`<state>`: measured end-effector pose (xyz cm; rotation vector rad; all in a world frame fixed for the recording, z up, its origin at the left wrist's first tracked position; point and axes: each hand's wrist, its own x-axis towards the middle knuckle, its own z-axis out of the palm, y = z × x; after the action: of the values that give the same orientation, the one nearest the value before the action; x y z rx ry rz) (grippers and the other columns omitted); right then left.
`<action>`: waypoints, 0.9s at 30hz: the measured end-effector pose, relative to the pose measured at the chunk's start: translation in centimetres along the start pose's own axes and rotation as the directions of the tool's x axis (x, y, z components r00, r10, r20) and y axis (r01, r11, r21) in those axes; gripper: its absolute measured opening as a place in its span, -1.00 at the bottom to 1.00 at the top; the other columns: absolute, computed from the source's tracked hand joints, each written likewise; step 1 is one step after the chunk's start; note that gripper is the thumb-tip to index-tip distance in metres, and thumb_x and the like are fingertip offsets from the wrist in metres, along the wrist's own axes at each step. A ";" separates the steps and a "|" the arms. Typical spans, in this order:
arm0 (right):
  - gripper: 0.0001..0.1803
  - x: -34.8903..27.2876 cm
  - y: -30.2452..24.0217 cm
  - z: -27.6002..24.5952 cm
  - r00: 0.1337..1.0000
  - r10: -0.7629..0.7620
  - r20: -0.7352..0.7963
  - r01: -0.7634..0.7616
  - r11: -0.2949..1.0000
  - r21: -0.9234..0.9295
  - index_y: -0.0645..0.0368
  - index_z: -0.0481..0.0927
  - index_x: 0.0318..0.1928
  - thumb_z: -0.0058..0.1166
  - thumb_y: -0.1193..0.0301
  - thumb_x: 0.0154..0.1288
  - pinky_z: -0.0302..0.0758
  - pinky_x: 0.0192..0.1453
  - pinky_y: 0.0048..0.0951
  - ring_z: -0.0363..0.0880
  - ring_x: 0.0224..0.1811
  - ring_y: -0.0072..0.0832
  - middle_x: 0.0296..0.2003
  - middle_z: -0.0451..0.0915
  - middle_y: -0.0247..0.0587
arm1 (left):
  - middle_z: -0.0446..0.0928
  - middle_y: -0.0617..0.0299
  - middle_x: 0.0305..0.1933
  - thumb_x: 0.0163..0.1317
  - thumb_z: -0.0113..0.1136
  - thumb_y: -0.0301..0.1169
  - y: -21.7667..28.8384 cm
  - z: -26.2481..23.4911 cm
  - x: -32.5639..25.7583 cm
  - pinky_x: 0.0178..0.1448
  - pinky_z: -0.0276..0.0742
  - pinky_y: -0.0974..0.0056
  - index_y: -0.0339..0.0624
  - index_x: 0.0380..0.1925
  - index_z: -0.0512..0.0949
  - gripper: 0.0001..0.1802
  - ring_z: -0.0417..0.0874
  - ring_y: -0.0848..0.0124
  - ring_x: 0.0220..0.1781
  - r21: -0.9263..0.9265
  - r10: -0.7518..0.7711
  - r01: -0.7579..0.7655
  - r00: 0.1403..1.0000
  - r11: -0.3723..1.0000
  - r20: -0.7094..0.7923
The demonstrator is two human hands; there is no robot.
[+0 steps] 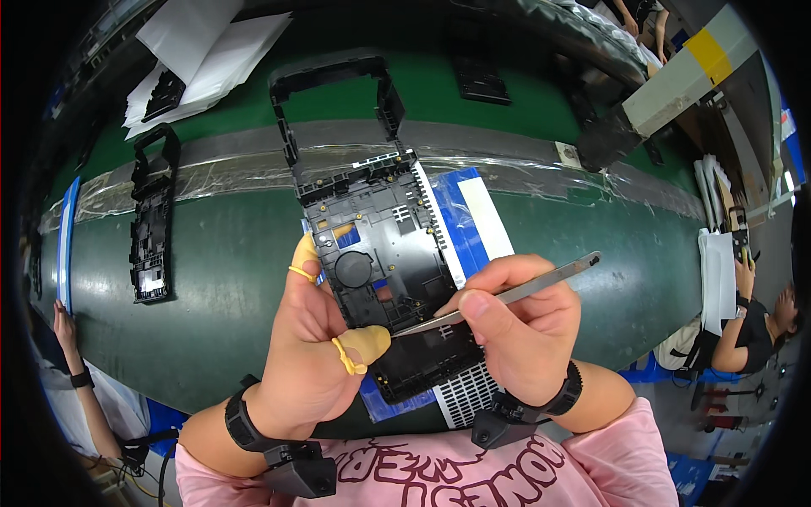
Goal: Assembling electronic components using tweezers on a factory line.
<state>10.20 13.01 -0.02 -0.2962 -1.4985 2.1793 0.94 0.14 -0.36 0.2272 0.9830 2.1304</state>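
My left hand [317, 338], with yellow finger cots on thumb and forefinger, grips the left edge of a black plastic frame part [380, 245] with a round boss and a tall open loop at its far end. The frame is held above a green conveyor belt [228, 262]. My right hand [524, 325] pinches a pair of metal tweezers [507, 296]; their tips touch the lower middle of the frame, near my left thumb. Blue and white sheets [473, 220] lie under the frame.
A second black frame [152, 220] lies on the belt at left. White papers [203, 51] and another black part [481, 80] sit at the far side. Another person's arm [72, 363] is at lower left, and a seated person [752, 329] at right.
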 end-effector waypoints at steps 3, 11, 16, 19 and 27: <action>-0.86 0.4 0.2 -0.2 1.000 0.027 -0.011 -0.027 0.998 -0.050 0.34 0.42 -0.31 -0.01 0.65 0.04 0.34 -0.46 -0.74 0.40 -0.51 -0.72 -0.49 0.47 -0.29 | 0.28 0.21 -0.01 -0.30 0.04 -0.73 -0.1 0.4 0.0 0.09 0.27 0.31 -0.17 0.12 0.02 -0.15 0.35 0.37 0.00 0.077 0.059 -0.056 0.998 0.995 -0.025; -0.89 5.4 0.7 -2.7 0.988 0.074 -0.135 -0.090 0.989 -0.116 0.29 0.44 -0.36 0.02 0.55 0.04 0.23 -0.61 -0.78 0.33 -0.66 -0.75 -0.57 0.47 -0.29 | 0.23 0.13 0.03 -0.27 0.03 -0.76 3.8 -1.2 0.7 0.07 0.31 0.27 -0.19 0.14 -0.06 -0.12 0.31 0.35 0.02 0.159 0.417 -0.407 0.908 0.900 -0.037; -0.90 5.0 2.4 -3.0 0.985 0.126 -0.117 -0.148 0.969 -0.199 0.29 0.43 -0.38 0.01 0.56 0.04 0.27 -0.60 -0.77 0.36 -0.65 -0.73 -0.58 0.46 -0.30 | 0.29 0.17 0.02 0.11 -0.07 -0.28 4.6 -3.1 0.4 0.08 0.27 0.20 -0.21 0.06 0.13 -0.48 0.35 0.32 -0.02 0.097 0.452 -0.442 0.878 0.892 -0.157; -0.90 5.2 2.8 -2.7 0.994 0.084 -0.069 -0.094 0.985 -0.148 0.30 0.43 -0.38 0.01 0.56 0.04 0.26 -0.62 -0.77 0.36 -0.66 -0.73 -0.59 0.46 -0.30 | 0.33 0.17 -0.02 0.13 -0.09 -0.34 5.0 -3.6 0.5 0.05 0.30 0.20 -0.24 0.00 0.22 -0.58 0.37 0.34 -0.04 -0.033 0.391 -0.406 0.896 0.913 -0.211; -0.90 5.3 3.0 -2.8 0.993 0.083 -0.086 -0.100 0.971 -0.219 0.30 0.43 -0.37 0.01 0.55 0.05 0.25 -0.63 -0.77 0.37 -0.65 -0.73 -0.59 0.46 -0.30 | 0.34 0.16 -0.02 0.19 -0.23 -0.29 4.8 -4.2 0.7 0.04 0.32 0.17 -0.25 -0.06 0.29 -0.64 0.37 0.34 -0.03 -0.097 0.389 -0.413 0.900 0.906 -0.200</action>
<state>6.08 17.07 -3.42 -0.5271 -1.7190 2.0443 -4.10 -3.74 0.05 0.1876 0.9442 2.6258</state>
